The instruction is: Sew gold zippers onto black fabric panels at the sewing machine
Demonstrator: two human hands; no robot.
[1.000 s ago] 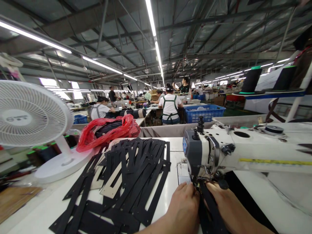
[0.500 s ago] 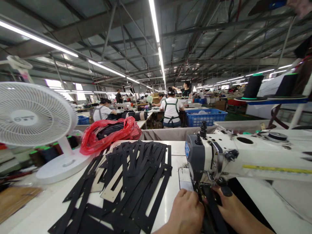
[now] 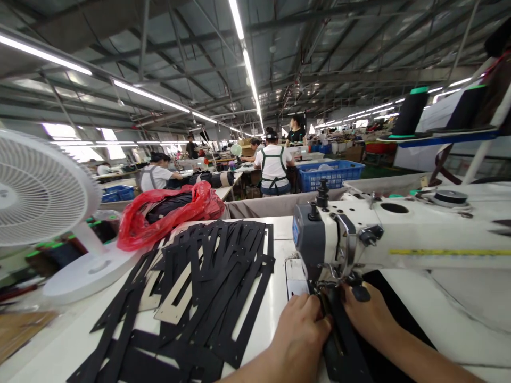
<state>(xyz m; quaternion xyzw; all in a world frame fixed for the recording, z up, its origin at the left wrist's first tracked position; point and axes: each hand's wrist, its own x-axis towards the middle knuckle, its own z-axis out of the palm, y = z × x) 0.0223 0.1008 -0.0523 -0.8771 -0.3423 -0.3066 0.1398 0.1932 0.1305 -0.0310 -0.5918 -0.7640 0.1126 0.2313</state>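
Observation:
A black slotted piece [image 3: 347, 348] lies under the sewing machine's needle area [image 3: 333, 282], with a brassy line, perhaps a zipper, along its opening. My left hand [image 3: 299, 330] is closed at the piece's left edge, fingers curled under. On the other side my right hand [image 3: 369, 308] grips the right edge close to the presser foot; its fingertips are partly hidden by the machine. Larger black material [image 3: 393, 303] extends beneath my right forearm. To the left lies a heap of black slotted pieces [image 3: 223, 287], some showing beige undersides.
A white fan [image 3: 96, 266] stands at the left. Behind the heap sits a red plastic bag [image 3: 131, 226] holding black material. Thread cones [image 3: 411, 114] stand on a rack at the right. Beyond the table, a blue crate [image 3: 331, 175] stands beside a seated person [image 3: 273, 165].
The view has shifted, so most things sit further left and slightly higher. My hands stay on the black piece by the needle; more of the piece and its brassy line shows between them.

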